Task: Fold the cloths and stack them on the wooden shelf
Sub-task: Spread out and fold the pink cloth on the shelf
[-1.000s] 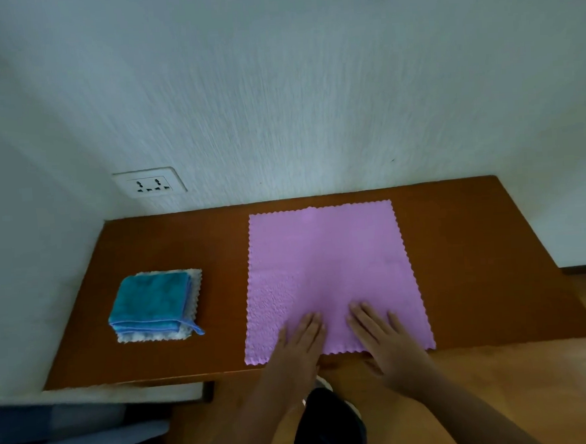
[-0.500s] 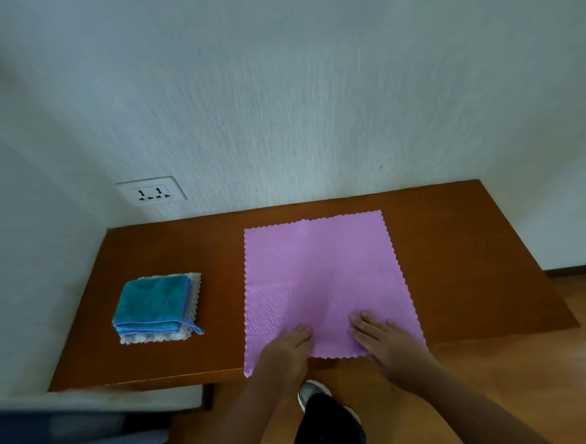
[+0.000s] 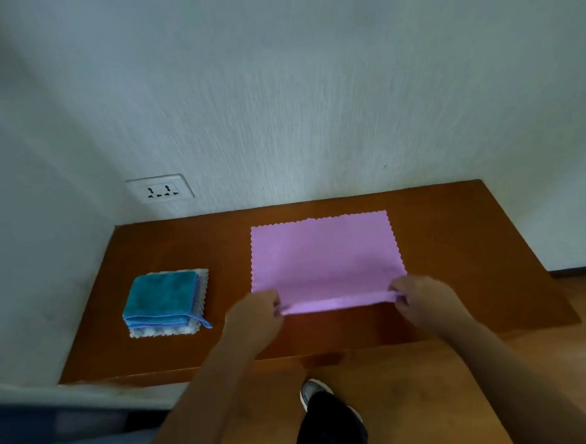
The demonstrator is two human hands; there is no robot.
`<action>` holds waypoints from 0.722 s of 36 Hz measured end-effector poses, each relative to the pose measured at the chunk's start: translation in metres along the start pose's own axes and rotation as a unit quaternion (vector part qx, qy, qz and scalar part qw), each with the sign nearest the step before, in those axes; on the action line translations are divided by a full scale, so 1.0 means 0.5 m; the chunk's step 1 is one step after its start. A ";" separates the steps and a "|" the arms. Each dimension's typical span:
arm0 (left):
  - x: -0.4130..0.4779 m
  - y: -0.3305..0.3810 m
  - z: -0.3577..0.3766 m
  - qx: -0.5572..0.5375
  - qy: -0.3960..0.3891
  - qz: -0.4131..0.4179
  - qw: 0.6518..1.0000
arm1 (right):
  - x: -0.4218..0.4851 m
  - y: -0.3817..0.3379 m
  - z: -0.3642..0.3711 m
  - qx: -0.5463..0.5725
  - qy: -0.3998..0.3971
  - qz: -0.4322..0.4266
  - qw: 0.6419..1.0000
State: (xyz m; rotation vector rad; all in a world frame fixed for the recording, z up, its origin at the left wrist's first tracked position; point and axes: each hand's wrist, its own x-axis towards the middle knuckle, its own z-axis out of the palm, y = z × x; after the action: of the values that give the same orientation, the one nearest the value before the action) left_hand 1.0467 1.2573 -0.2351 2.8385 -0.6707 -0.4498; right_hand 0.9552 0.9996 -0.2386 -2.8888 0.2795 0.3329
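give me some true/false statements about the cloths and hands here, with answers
1. The left hand and the right hand each pinch a near corner of the pink cloth. True.
2. The pink cloth lies on top of the folded stack. False: it lies on the wooden shelf, to the right of the stack and apart from it.
3. The top cloth of the stack is the teal cloth. True.
4. A plug sits in the wall socket. False: nothing is plugged into it.
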 end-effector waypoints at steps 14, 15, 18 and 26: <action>-0.090 0.043 -0.300 -0.104 0.140 0.064 0.983 | -0.097 -0.047 -0.298 0.087 0.140 -0.068 0.984; -0.096 0.041 -0.310 -0.129 0.144 0.061 0.979 | -0.107 -0.049 -0.311 0.100 0.161 -0.077 0.979; -0.093 0.032 -0.327 -0.193 0.147 0.046 0.969 | -0.111 -0.060 -0.335 0.141 0.202 -0.075 0.966; 0.077 -0.006 -0.258 -0.111 0.075 -0.014 0.991 | 0.087 -0.036 -0.245 0.099 0.131 0.002 0.986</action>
State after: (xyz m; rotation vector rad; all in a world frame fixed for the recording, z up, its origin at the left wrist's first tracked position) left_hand 1.1237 1.2569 -0.1249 2.6417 -0.5169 -0.2910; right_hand 1.0254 0.9808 -0.1293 -2.7310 0.3415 -0.0748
